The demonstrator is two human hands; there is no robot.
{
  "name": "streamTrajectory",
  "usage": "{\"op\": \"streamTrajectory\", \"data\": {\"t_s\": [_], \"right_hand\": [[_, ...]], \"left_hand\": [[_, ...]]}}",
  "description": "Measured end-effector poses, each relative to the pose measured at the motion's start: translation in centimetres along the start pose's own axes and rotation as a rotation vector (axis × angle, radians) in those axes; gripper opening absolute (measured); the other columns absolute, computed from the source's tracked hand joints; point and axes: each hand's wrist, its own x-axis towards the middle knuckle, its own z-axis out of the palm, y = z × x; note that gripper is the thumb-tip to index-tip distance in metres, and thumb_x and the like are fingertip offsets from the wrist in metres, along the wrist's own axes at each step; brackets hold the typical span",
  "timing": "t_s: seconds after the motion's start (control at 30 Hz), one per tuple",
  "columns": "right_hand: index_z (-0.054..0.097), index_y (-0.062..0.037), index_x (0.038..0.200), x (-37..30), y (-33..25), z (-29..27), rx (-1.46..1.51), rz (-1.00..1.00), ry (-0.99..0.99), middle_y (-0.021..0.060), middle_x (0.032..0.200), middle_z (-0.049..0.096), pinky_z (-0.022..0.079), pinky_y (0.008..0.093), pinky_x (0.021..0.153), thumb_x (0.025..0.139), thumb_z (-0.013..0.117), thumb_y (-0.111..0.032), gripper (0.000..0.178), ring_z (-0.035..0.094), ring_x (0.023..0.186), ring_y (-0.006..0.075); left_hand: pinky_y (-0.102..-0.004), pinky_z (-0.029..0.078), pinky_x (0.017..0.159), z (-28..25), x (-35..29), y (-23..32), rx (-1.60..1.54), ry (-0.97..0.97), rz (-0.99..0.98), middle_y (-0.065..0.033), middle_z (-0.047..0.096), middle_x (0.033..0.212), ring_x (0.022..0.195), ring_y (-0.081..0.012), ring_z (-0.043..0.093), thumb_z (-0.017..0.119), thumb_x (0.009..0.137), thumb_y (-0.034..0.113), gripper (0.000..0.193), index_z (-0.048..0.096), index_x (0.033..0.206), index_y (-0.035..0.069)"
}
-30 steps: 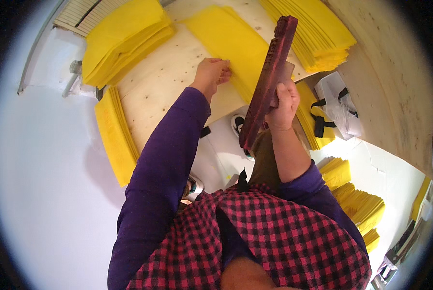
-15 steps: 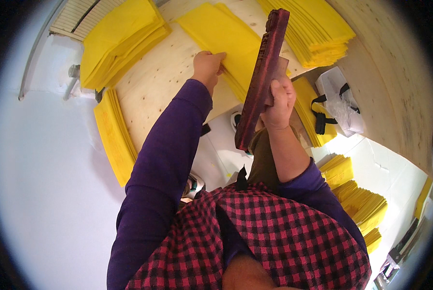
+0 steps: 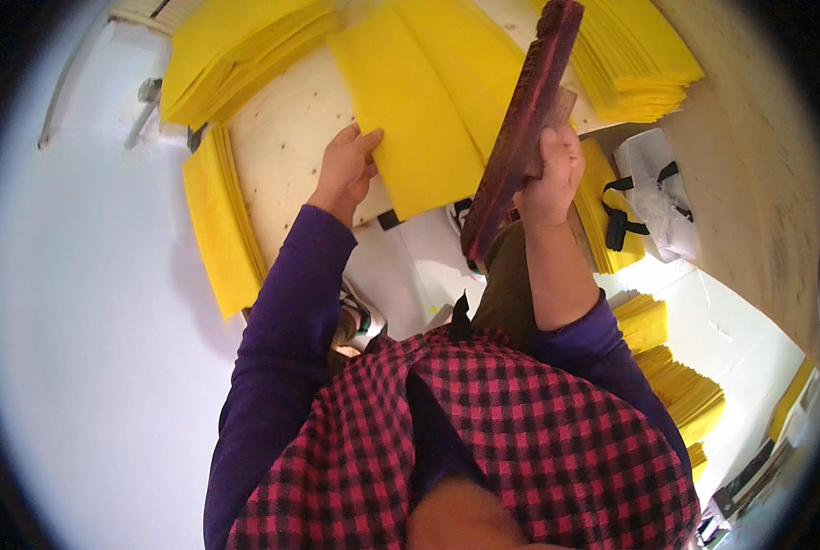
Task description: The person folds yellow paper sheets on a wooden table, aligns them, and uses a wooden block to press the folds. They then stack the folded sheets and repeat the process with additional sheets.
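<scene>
My left hand [image 3: 346, 170] pinches the near left edge of a flat yellow sheet [image 3: 419, 128], fabric-like in look. The sheet lies slanted over the pale wooden tabletop [image 3: 286, 124], and its near end reaches the table's front edge. Another yellow sheet [image 3: 470, 55] lies partly under or beside it; which one is unclear. My right hand [image 3: 552, 174] is closed round the handle of a long, narrow, dark red stamp [image 3: 515, 137] with a ridged face. The stamp is held tilted on edge above the sheet's right side and hides part of it.
Yellow stacks stand at the table's far left [image 3: 236, 55] and far right [image 3: 634, 64]. More yellow sheets hang by the left edge [image 3: 218, 220]. A white bag [image 3: 657, 192] with black straps sits at right, and several yellow piles [image 3: 676, 394] lie below it.
My left hand has moved left and slightly nearer, drawing the yellow sheet with it. The stamp in my right hand has shifted a little right and upward in the picture.
</scene>
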Motion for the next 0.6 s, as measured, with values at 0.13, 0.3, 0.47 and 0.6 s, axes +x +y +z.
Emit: {"op": "streamTrajectory", "data": {"t_s": [0.13, 0.3, 0.47, 0.6], "right_hand": [[0.047, -0.0094, 0.070, 0.1, 0.5, 0.1, -0.022, -0.030, -0.012, -0.0029, 0.056, 0.047, 0.029, 0.0204, 0.034, 0.084, 0.055, -0.020, 0.019, 0.038, 0.039, 0.0054], [0.059, -0.0046, 0.090, -0.2, 1.0, 0.4, -0.025, -0.002, -0.088, 0.0001, 0.061, 0.055, 0.031, 0.0200, 0.033, 0.084, 0.055, -0.020, 0.017, 0.043, 0.041, 0.0060], [0.058, -0.0040, 0.089, -0.4, 1.5, 1.1, -0.069, 0.011, -0.087, 0.0005, 0.061, 0.056, 0.031, 0.0202, 0.033, 0.084, 0.054, -0.021, 0.018, 0.043, 0.040, 0.0062], [0.058, -0.0033, 0.090, -0.5, 1.7, 1.4, -0.138, -0.022, -0.106, 0.0007, 0.061, 0.056, 0.031, 0.0204, 0.033, 0.084, 0.054, -0.021, 0.019, 0.042, 0.039, 0.0062]], "left_hand": [[-0.0304, 0.049, 0.076, -4.7, -4.0, -1.6, -0.128, 0.029, -0.017, -0.0101, 0.060, 0.102, 0.090, -0.0177, 0.060, 0.047, 0.088, 0.007, 0.022, 0.051, 0.108, -0.001], [-0.0305, 0.049, 0.076, -9.3, -7.6, -3.4, -0.191, 0.135, -0.016, -0.0106, 0.061, 0.101, 0.089, -0.0180, 0.060, 0.047, 0.088, 0.005, 0.023, 0.049, 0.110, -0.001], [-0.0311, 0.048, 0.075, -10.3, -8.9, -4.4, 0.158, 0.405, 0.127, -0.0137, 0.057, 0.104, 0.088, -0.0225, 0.058, 0.060, 0.081, 0.015, 0.035, 0.050, 0.110, -0.001], [-0.0391, 0.044, 0.081, -8.8, -8.5, -3.7, 1.130, 0.662, 0.587, -0.0169, 0.053, 0.104, 0.095, -0.0308, 0.053, 0.073, 0.067, 0.024, 0.053, 0.051, 0.110, 0.001]]}}
